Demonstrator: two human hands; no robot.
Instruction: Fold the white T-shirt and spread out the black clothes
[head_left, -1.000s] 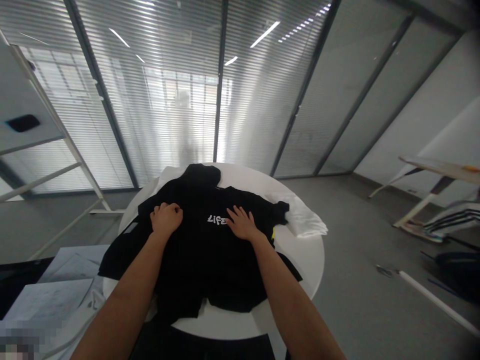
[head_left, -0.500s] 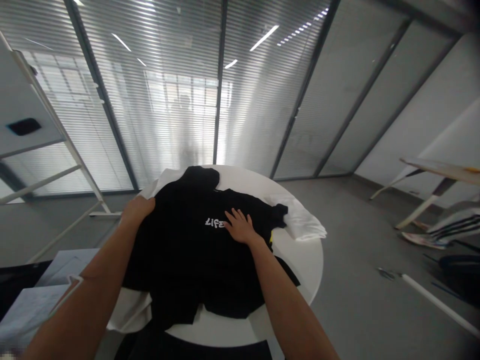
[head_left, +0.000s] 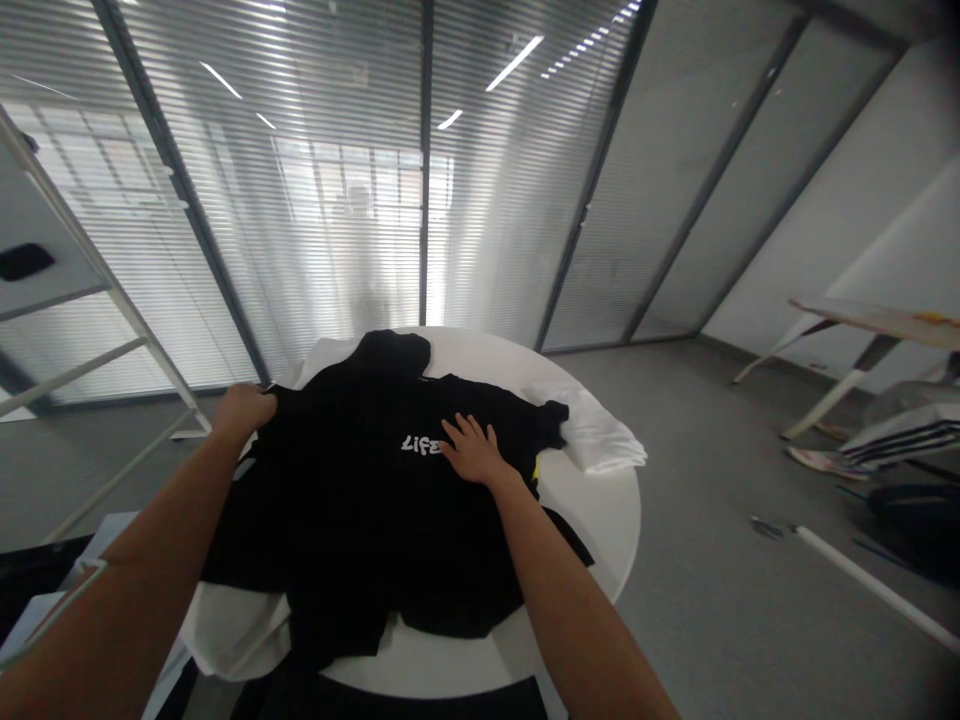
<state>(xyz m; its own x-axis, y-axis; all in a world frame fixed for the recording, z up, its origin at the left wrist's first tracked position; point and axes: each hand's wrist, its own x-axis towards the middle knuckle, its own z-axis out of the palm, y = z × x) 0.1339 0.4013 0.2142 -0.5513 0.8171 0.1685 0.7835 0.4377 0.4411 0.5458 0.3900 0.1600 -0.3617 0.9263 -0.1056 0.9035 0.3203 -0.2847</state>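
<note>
Black shirt (head_left: 352,530) lies spread across the round white desk (head_left: 592,540) | head view: my right hand (head_left: 472,450) rests on it, fingers (head_left: 459,430) open and flat beside the white print (head_left: 420,445); my left hand (head_left: 244,412) sits over the desk's left side at the shirt's edge, grip hidden, cannot tell | flat palm pins cloth without dragging it

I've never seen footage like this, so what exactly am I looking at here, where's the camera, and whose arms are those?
No machine here: the picture comes from a camera worn on a person's head, looking forward and down, so the two arms reaching in from below are that person's own. On a round white table lies a black shirt with white lettering reading LIFE, with white cloth showing beneath it. The right hand rests flat on the shirt beside the lettering. The left hand is at the shirt's edge, though whether it grips the fabric is hard to tell.
</note>
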